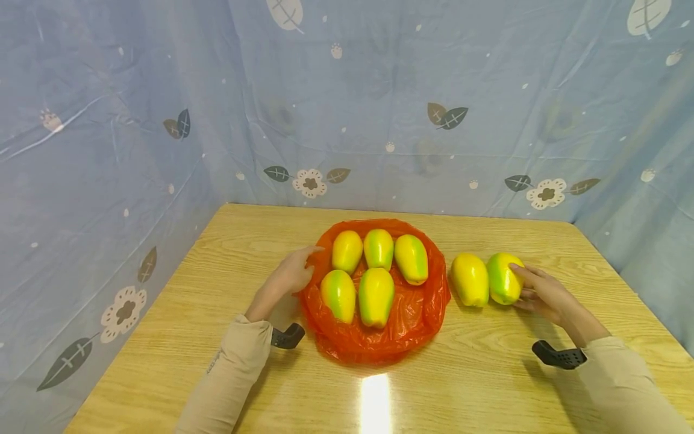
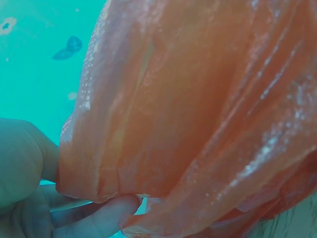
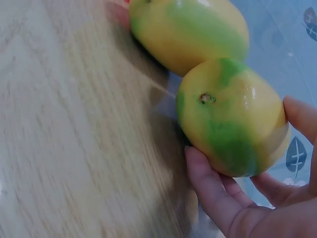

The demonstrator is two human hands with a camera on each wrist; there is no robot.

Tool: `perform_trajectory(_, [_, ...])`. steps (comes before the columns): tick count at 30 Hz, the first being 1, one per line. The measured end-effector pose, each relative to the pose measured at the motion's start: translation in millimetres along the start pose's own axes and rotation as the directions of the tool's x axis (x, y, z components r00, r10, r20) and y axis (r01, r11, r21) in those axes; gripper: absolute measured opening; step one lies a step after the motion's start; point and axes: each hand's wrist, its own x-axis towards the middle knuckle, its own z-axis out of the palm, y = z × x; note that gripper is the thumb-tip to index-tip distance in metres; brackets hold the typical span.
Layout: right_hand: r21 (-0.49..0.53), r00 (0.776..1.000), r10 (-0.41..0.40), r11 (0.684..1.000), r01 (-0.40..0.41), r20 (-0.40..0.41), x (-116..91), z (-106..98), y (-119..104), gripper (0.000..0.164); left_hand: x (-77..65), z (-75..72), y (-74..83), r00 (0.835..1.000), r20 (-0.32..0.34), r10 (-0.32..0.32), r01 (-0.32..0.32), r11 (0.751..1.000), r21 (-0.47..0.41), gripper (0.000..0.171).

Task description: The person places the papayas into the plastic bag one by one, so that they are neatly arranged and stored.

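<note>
An opened red plastic bag (image 1: 401, 337) lies spread on the table with several yellow-green papayas (image 1: 376, 297) inside it. At the bag's left side, my left hand (image 1: 293, 272) holds its edge; in the left wrist view, the thumb and fingers (image 2: 99, 218) are on the thin plastic. To the right of the bag, two more papayas sit side by side on the wood. My right hand (image 1: 547, 295) grips the outer papaya (image 3: 233, 119), thumb on one side and fingers round the other. The inner papaya (image 1: 469, 279) touches it, close to the bag's rim.
The wooden table (image 1: 228, 265) carries everything. A blue patterned cloth (image 1: 379, 120) hangs behind it and along both sides. Black wrist straps, such as the right one (image 1: 559, 355), sit at both sleeves. A bright light reflection (image 1: 375, 404) shows near the front.
</note>
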Motion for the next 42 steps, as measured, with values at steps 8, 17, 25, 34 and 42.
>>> perform_trajectory(8, [0.136,0.999,-0.028,0.99,0.032,-0.036,-7,-11,-8,0.088,0.2,-0.6,1.3,1.0,0.004,0.005,-0.005,1.0,-0.025,0.047])
perform_trajectory(17, [0.237,0.989,-0.145,0.961,0.141,0.001,-18,-20,-14,0.027,0.6,-1.3,2.7,1.0,0.002,0.005,-0.005,1.0,-0.014,0.047])
perform_trajectory(25, [0.181,0.984,-0.174,0.967,0.178,-0.041,-26,-10,-29,0.038,1.0,-0.5,0.4,1.0,-0.006,0.001,-0.001,1.0,-0.024,0.048])
perform_trajectory(34, [0.094,0.986,-0.164,0.981,0.167,-0.04,-23,21,-46,0.074,-0.3,-0.8,-0.7,1.0,-0.004,0.008,-0.008,1.0,-0.027,0.05])
perform_trajectory(42, [-0.002,0.989,-0.146,0.989,0.146,-0.021,-20,45,-54,0.085,-0.2,0.6,0.1,1.0,-0.003,-0.006,0.006,1.0,-0.028,0.048])
